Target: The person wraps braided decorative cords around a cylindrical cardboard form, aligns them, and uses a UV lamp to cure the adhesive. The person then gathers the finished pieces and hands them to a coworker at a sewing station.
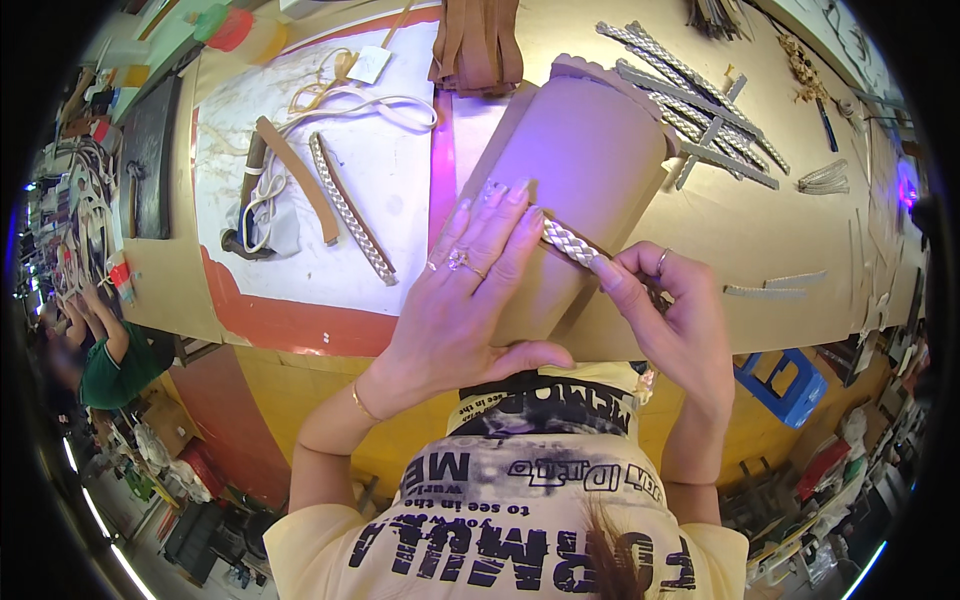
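Note:
Across a brown curved form (585,130), which looks like rolled cardboard, lies a strip with a pale braid on brown backing (570,243). My left hand (470,265) rests flat on the form with fingers stretched out, its fingertips covering the strip's left end. Between thumb and fingers, my right hand (672,300) pinches the strip's other end; part of that end is hidden behind the fingers. To the left, a similar braided strip (352,208) and a plain tan strip (300,180) lie on a white sheet (400,80).
Several braided strips and grey strips (700,110) are piled at the far right. Brown straps (478,45) stand beyond the form. A cream cord (385,105) and a bottle (240,32) lie at the left. A blue stool (785,388) stands below the table's right edge. Another person (115,360) is at far left.

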### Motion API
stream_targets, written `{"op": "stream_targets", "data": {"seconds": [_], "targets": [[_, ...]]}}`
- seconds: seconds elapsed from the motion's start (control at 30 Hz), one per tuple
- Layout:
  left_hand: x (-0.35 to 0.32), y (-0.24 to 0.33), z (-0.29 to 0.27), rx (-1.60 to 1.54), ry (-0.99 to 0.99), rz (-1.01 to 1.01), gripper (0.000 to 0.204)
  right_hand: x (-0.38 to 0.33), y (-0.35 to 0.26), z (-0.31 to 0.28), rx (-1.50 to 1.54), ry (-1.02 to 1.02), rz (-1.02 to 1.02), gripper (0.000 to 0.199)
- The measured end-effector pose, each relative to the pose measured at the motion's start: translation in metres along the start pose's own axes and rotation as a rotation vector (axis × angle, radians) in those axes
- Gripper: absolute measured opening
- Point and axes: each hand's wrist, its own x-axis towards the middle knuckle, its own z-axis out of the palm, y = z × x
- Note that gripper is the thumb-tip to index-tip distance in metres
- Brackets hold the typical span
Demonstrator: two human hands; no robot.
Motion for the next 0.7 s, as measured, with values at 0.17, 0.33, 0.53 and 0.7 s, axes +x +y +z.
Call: {"op": "stream_targets", "data": {"seconds": [0.17,0.33,0.53,0.7], "targets": [[0.0010,0.0010,-0.0007,0.006,0.004,0.001,0.104,0.0032,0.0033,0.0019,0.042,-0.006,0.013,0.025],[0.0015,0.0010,-0.0009,0.015,-0.003,0.001,0.104,0.0034,0.0035,0.0028,0.085,0.003,-0.001,0.026],[0.0024,-0.0002,-0.0007,-0.032,-0.011,-0.015,0.103,0.0018,-0.0004,0.0018,0.088,0.016,0.001,0.025],[0.0037,0.0000,-0.0009,0.012,-0.038,0.019,0.095,-0.0019,-0.0054,0.0046,0.120,0.057,-0.039,0.024]]}}
